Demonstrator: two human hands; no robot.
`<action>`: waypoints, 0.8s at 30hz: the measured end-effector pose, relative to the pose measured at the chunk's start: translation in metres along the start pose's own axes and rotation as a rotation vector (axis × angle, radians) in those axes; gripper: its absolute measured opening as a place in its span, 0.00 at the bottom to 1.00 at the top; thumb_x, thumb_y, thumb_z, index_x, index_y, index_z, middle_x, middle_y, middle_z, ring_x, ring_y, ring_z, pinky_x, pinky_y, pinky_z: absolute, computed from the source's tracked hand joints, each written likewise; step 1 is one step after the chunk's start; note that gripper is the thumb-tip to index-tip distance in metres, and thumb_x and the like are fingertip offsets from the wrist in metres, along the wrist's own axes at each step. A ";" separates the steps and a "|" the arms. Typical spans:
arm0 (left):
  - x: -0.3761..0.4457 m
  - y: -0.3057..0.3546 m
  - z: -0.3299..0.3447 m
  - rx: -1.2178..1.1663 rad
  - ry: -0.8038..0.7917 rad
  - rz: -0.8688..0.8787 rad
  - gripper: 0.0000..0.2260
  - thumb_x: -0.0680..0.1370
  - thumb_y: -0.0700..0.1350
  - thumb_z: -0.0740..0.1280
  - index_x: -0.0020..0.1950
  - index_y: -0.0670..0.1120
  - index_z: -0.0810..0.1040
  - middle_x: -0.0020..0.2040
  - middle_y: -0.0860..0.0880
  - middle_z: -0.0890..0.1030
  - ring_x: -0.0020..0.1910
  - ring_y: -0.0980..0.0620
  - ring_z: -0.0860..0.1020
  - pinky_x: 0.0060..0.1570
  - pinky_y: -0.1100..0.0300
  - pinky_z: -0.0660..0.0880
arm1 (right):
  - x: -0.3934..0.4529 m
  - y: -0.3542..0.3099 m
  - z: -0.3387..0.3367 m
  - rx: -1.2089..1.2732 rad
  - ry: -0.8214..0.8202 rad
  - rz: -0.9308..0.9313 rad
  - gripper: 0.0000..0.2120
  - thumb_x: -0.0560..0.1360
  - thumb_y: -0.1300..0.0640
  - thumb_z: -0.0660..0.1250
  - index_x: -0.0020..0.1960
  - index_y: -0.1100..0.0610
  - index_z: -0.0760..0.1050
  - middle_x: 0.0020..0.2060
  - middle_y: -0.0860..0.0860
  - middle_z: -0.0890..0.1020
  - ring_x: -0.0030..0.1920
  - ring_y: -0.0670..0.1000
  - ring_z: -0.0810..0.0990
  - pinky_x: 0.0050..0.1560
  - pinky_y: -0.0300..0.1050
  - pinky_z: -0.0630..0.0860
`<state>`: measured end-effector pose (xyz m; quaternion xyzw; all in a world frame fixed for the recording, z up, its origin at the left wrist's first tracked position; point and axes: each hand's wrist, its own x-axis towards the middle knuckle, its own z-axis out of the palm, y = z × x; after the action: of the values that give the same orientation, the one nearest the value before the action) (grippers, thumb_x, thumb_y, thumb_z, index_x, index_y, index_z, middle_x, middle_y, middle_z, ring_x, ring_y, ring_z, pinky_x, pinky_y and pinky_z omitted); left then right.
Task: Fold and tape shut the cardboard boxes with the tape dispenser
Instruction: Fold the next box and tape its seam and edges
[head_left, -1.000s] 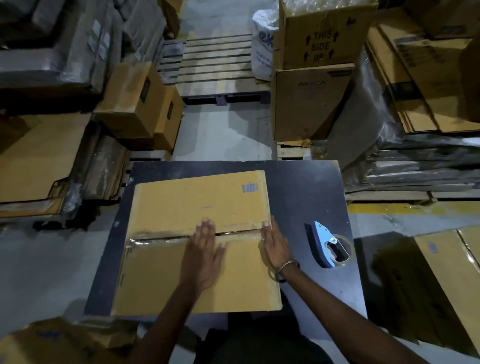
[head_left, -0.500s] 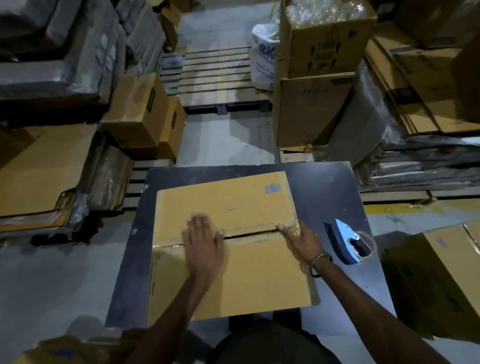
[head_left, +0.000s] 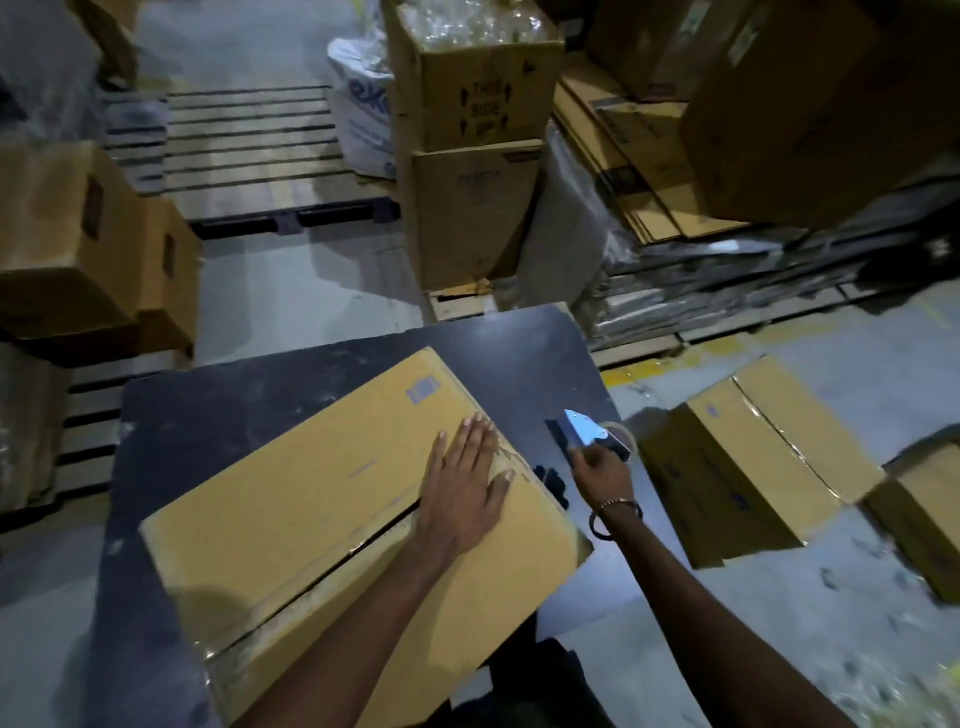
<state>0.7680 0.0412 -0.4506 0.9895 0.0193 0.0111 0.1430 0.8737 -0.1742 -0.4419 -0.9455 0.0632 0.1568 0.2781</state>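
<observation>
- Box (head_left: 322, 499) in front of me lies on the dark table (head_left: 218, 410), turned at an angle, its two top flaps folded down with a dark slit between them running from the near left corner toward the far right.
- My left hand (head_left: 464, 480) lies flat on the box top near the right end of that slit, fingers straight and spread, pressing the flaps and gripping nothing.
- My right hand (head_left: 600, 470) is at the blue tape dispenser (head_left: 589, 434), which sits on the table just beside the box's right edge; the fingers touch its near side, but I cannot tell whether they have closed round the handle.
- A bracelet (head_left: 615, 512) sits on my right wrist.
- On the floor to the right lies a second closed box (head_left: 753, 457), well apart from the table.
- Beyond the table I see a stack of two tall cartons (head_left: 470, 156), the upper one printed with arrows, and a wooden pallet (head_left: 249, 150) to their left.
</observation>
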 end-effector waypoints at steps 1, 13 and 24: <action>-0.001 0.000 0.001 0.002 0.013 -0.003 0.31 0.87 0.61 0.48 0.86 0.45 0.57 0.86 0.47 0.53 0.86 0.50 0.48 0.82 0.41 0.50 | 0.007 0.014 -0.004 -0.027 0.057 -0.006 0.17 0.83 0.48 0.64 0.42 0.58 0.80 0.36 0.57 0.81 0.44 0.63 0.84 0.39 0.45 0.69; 0.008 0.013 -0.002 -0.148 0.170 -0.123 0.26 0.84 0.58 0.61 0.81 0.49 0.70 0.82 0.52 0.66 0.83 0.54 0.60 0.80 0.44 0.59 | 0.069 0.055 0.014 -0.612 -0.018 -0.145 0.16 0.78 0.44 0.70 0.62 0.51 0.78 0.57 0.51 0.84 0.57 0.55 0.80 0.58 0.52 0.71; 0.098 0.014 -0.059 -0.963 0.043 -0.396 0.14 0.83 0.45 0.69 0.69 0.56 0.78 0.63 0.57 0.81 0.60 0.57 0.80 0.61 0.55 0.79 | 0.035 0.009 -0.056 -0.269 -0.120 -0.664 0.17 0.73 0.46 0.74 0.58 0.54 0.82 0.52 0.53 0.87 0.48 0.56 0.85 0.51 0.53 0.78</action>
<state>0.8650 0.0483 -0.3887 0.7886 0.2019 0.0117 0.5808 0.9190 -0.2131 -0.4138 -0.9319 -0.2846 0.1200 0.1903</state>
